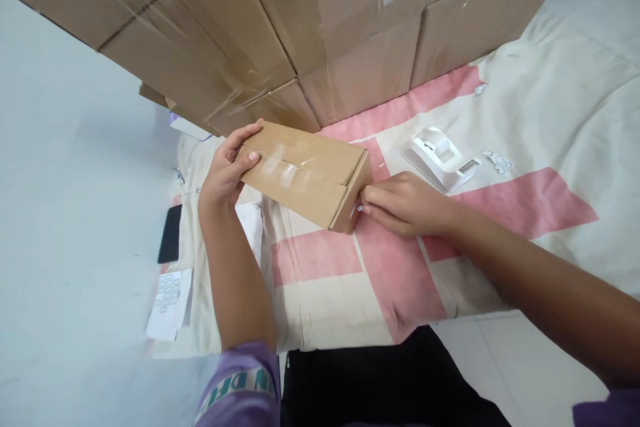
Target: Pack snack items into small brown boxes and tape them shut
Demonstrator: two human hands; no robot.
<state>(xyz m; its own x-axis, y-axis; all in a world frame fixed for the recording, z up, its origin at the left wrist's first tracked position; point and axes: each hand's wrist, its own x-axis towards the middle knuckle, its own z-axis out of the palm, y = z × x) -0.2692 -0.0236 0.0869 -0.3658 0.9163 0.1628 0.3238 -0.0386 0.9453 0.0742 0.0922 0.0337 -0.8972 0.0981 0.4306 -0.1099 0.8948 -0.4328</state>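
Observation:
A small brown cardboard box is tilted above the bedding, with clear tape across its top seam. My left hand grips its left end, the thumb on top and the fingers round the far edge. My right hand is pinched closed against the box's right end face. At its fingertips shows a small white label, partly hidden by the fingers. To the right of my right hand, a white tape dispenser-like device rests on the bedding.
Large stacked cartons wrapped in clear film stand just behind the box. Crumpled white label scraps lie right of the device. At left are a black phone and a printed white sheet on the pink-and-cream bedding.

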